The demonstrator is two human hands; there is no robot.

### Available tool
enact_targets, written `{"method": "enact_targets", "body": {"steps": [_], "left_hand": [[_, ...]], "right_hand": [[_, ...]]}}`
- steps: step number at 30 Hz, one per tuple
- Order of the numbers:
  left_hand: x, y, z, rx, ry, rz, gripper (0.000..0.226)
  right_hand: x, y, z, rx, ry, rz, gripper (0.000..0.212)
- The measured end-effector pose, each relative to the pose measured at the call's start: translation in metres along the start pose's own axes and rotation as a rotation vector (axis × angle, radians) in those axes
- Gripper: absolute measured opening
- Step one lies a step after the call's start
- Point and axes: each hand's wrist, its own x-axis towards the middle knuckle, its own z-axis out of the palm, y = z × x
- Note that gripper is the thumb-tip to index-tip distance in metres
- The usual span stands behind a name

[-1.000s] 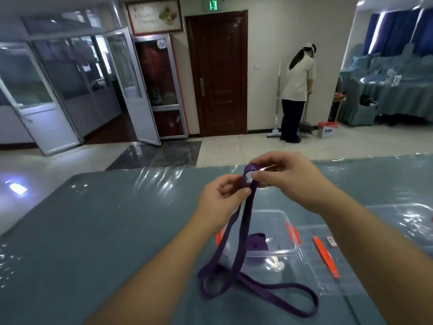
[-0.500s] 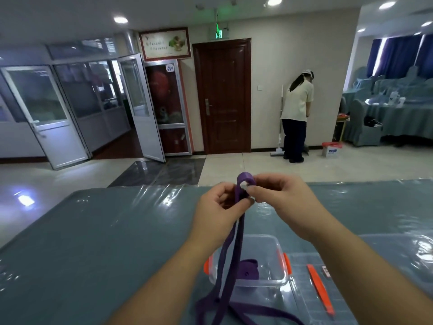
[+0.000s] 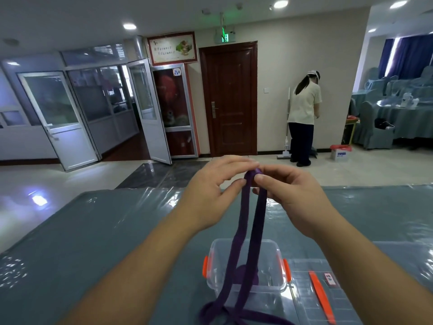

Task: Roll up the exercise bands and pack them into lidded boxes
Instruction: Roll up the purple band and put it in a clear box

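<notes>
At frame centre, the purple band [image 3: 248, 221] is being pinched at its top by the left hand [image 3: 208, 195] and the right hand [image 3: 295, 198]. Its two strands are being hung over the clear box [image 3: 246, 270], lower centre.

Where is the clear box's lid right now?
In the head view, the clear plastic lid with an orange latch lies flat on the grey-blue table, lower right, just right of the open clear plastic box.

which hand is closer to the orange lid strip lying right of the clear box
Right. The right hand is held up above the table more nearly over the orange lid strip; the left hand is further to the left, across the purple band both hands pinch.
</notes>
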Motion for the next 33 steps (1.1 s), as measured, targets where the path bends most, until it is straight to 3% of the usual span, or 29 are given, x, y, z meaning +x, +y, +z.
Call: {"method": "enact_targets", "body": {"steps": [5,9,13,19,23,29,33], "left_hand": [[0.016,-0.002,-0.030,0.172,-0.124,0.167,0.034],[0.024,-0.005,-0.047,0.200,-0.088,0.267,0.020],[0.025,-0.013,-0.062,0.199,-0.053,0.254,0.013],[0.011,-0.028,-0.057,0.122,0.129,0.199,0.014],[-0.003,-0.032,-0.033,0.013,0.313,0.162,0.010],[-0.006,-0.039,-0.038,-0.035,0.225,0.194,0.015],[0.003,-0.043,-0.049,0.026,-0.002,0.195,0.039]], "right_hand": [[0.003,-0.013,0.008,0.004,-0.065,0.005,0.019],[0.001,-0.018,0.022,0.076,-0.147,0.063,0.035],[0.000,-0.017,0.032,0.022,-0.126,0.060,0.034],[-0.002,-0.022,0.050,-0.015,-0.010,-0.015,0.020],[0.000,-0.023,0.067,0.116,0.117,-0.042,0.021],[0.000,-0.026,0.068,0.072,0.144,0.008,0.020],[0.000,-0.028,0.064,0.043,0.065,0.080,0.021]]}}
